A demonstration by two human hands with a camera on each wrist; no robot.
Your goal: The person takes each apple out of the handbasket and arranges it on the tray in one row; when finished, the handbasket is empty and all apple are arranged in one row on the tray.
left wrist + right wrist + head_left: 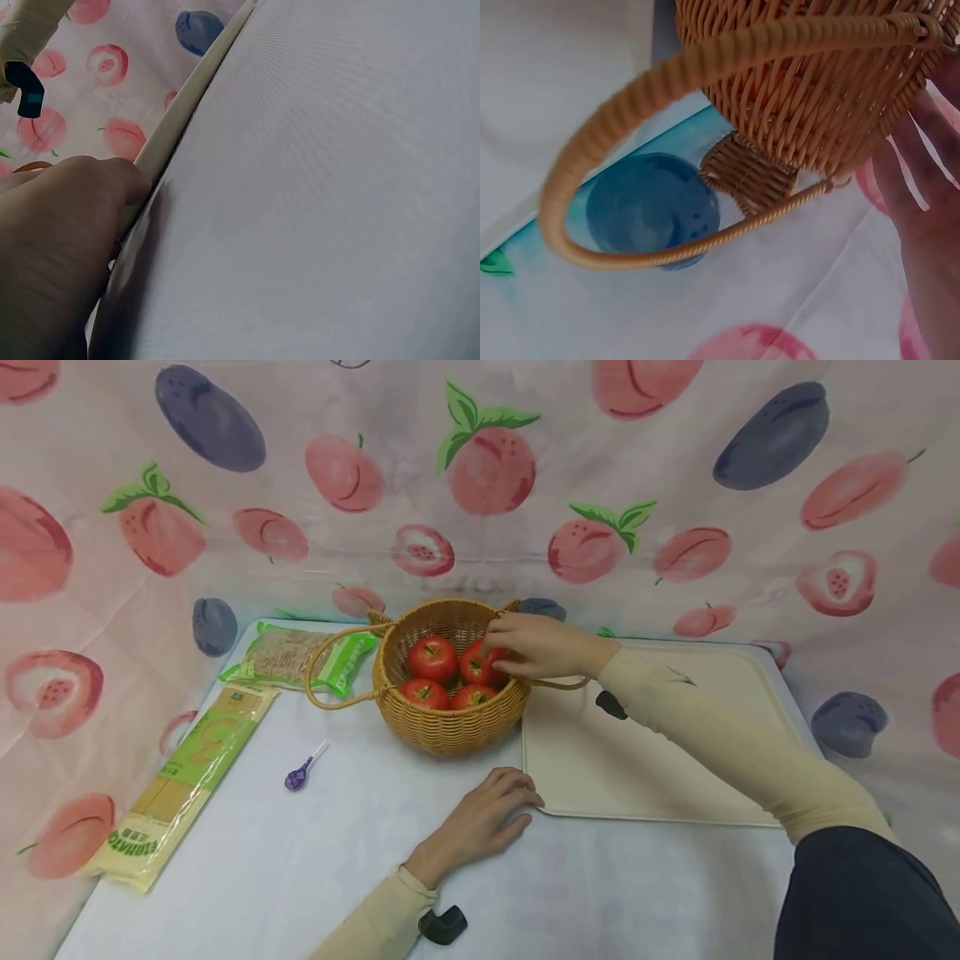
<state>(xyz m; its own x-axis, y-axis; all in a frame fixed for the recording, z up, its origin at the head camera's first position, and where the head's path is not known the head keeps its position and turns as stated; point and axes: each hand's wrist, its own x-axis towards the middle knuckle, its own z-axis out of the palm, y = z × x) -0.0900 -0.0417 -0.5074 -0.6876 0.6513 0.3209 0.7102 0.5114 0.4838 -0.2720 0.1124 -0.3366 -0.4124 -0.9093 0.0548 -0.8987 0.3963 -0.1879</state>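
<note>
Apple under hand [475,667]: red, lying inside the wicker basket [450,735], back right of the group. Three other red apples [432,658] sit around it, one at back left, two nearer me. Right hand [536,642] comes over the basket's right rim, fingers bent down onto the apple under hand; from where I stand I cannot tell whether they grasp it or only touch it.

Basket upright on the white tabletop [600,893]. Left handle [308,677] lies folded outward to the left; right handle [607,127] juts out over the tray side. A small woven ear [750,172] projects near the rim.

Cream tray [637,768] flat, just right of the basket. Left hand [480,814] is at its near left corner, fingers loosely bent and touching the edge, not clenched.

Left of the basket: green-and-clear bag [292,656] with brownish contents, near the left handle. Long yellow-green packet [191,768] lies slantwise, nearer the table's left edge. Purple-wrapped lollipop [297,778] lies between packet and basket, stick pointing away from me.

Both forearms in cream sleeves [697,735]. Behind everything, a fruit-printed cloth [375,410].
</note>
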